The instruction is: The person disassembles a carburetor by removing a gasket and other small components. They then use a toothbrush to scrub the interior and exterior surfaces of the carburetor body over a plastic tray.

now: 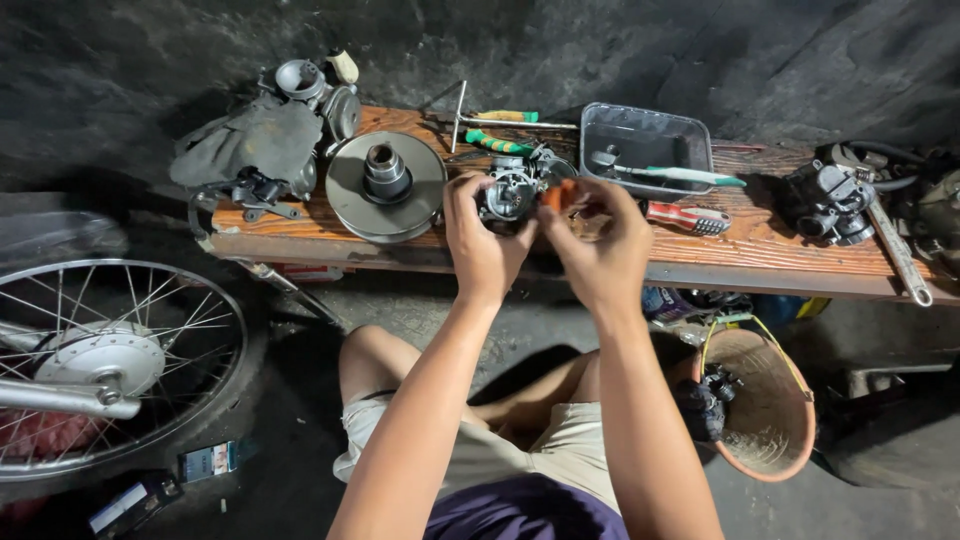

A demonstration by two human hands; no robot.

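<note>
Spoked wheel (110, 365) cut off at left edge; right hand (598, 245) hides most of the orange piece (556, 193).

Both hands hold a carburettor (510, 190) above the counter's (760, 250) front edge, near its middle. A pulley disc (386, 186) lies just left of it, a tray (645, 150) behind to the right with a brush (680, 175) across it. Under the right end, a basket (765, 405) stands on the floor; a wheel (105, 365) stands beyond the left end.
</note>
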